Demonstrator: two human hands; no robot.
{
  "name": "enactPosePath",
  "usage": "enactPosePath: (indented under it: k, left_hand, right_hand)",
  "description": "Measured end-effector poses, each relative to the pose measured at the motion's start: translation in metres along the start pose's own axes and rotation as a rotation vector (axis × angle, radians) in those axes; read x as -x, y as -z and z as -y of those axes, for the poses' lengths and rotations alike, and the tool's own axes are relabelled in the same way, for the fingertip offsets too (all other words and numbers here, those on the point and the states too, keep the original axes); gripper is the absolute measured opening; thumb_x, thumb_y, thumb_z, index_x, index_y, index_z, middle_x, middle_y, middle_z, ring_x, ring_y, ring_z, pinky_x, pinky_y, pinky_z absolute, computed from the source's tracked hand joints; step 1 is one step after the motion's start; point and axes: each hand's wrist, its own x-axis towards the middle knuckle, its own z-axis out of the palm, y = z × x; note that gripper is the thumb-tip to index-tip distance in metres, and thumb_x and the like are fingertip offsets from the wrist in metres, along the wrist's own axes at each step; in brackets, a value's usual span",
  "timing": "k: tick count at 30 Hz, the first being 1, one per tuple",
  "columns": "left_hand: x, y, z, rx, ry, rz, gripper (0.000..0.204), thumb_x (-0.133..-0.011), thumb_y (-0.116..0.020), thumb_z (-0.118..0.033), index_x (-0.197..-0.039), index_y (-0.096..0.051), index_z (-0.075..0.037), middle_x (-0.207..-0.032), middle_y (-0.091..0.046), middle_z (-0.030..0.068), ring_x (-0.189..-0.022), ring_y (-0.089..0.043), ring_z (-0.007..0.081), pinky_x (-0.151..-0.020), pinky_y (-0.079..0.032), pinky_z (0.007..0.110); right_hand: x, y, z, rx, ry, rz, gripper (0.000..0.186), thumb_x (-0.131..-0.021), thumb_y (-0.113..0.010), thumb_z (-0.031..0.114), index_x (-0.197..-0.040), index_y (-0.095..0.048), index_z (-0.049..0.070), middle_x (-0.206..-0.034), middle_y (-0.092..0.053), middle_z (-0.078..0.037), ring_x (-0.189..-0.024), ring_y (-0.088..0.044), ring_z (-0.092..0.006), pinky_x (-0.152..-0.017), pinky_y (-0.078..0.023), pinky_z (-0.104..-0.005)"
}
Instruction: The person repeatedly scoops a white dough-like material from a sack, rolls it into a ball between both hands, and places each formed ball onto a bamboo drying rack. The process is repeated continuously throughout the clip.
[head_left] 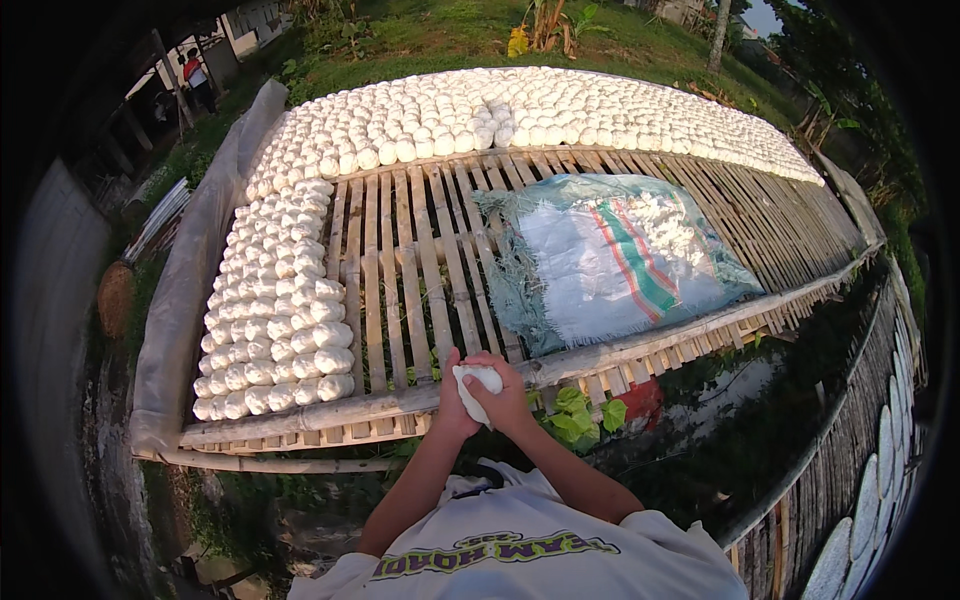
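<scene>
Both hands (508, 400) clasp a white lump (484, 376) near-left of the striped woven sack (572, 265), seemingly shaping it, and the next move likely calls for gentle placing beside the balls (282, 310) left of the sack.

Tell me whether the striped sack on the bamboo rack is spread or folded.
Spread: the striped sack lies flat on the bamboo rack, its stripes showing, white clumps on top.
</scene>
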Motion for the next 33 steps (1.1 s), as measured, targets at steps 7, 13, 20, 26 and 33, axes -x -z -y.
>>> enactPosePath:
  k: [7,13,20,26,33]
  left_hand:
    - [-0.007,-0.004,-0.002,-0.194,-0.033,-0.058,0.062,-0.110,-0.034,-0.065,-0.136,-0.057,-0.014,-0.131,-0.067,0.0107,-0.120,-0.067,0.0276,-0.102,-0.056,0.043]
    - [0.003,-0.011,-0.005,-0.263,0.027,-0.112,0.069,-0.108,-0.033,-0.071,-0.138,-0.058,-0.014,-0.131,-0.067,0.0104,-0.122,-0.067,0.0272,-0.104,-0.055,0.044]
    - [0.000,-0.002,0.012,-0.104,-0.088,-0.059,0.070,-0.106,-0.033,-0.073,-0.134,-0.061,-0.015,-0.127,-0.069,0.0092,-0.117,-0.069,0.0258,-0.099,-0.058,0.044]
    - [0.000,0.021,-0.006,0.003,0.215,0.093,0.071,-0.103,-0.039,-0.075,-0.133,-0.061,-0.015,-0.128,-0.069,0.0084,-0.118,-0.069,0.0271,-0.101,-0.057,0.048]
    - [0.002,0.004,0.014,0.014,-0.049,-0.169,0.072,-0.104,-0.038,-0.073,-0.136,-0.059,-0.012,-0.127,-0.068,0.0093,-0.118,-0.069,0.0265,-0.098,-0.058,0.047]
  right_hand:
    - [-0.005,0.004,0.009,0.123,0.068,0.021,0.026,-0.102,-0.069,0.016,-0.123,-0.071,0.002,-0.120,-0.069,-0.012,-0.114,-0.065,-0.0223,-0.098,-0.052,-0.0358]
    - [-0.010,0.011,0.001,0.038,0.106,0.019,0.028,-0.101,-0.068,0.015,-0.125,-0.072,0.000,-0.112,-0.072,-0.013,-0.107,-0.069,-0.0218,-0.095,-0.052,-0.0342]
    - [-0.005,0.001,0.010,0.074,-0.017,-0.066,0.035,-0.095,-0.075,0.012,-0.128,-0.071,0.002,-0.109,-0.073,-0.012,-0.099,-0.070,-0.0203,-0.087,-0.056,-0.0341]
    - [-0.019,0.021,0.016,0.074,0.138,0.200,0.031,-0.091,-0.076,0.010,-0.122,-0.074,0.004,-0.106,-0.074,-0.012,-0.096,-0.072,-0.0234,-0.082,-0.056,-0.0368]
    - [-0.010,0.005,0.005,0.146,0.009,-0.023,0.027,-0.089,-0.079,0.012,-0.113,-0.075,0.001,-0.103,-0.075,-0.014,-0.097,-0.074,-0.0289,-0.086,-0.056,-0.0375]
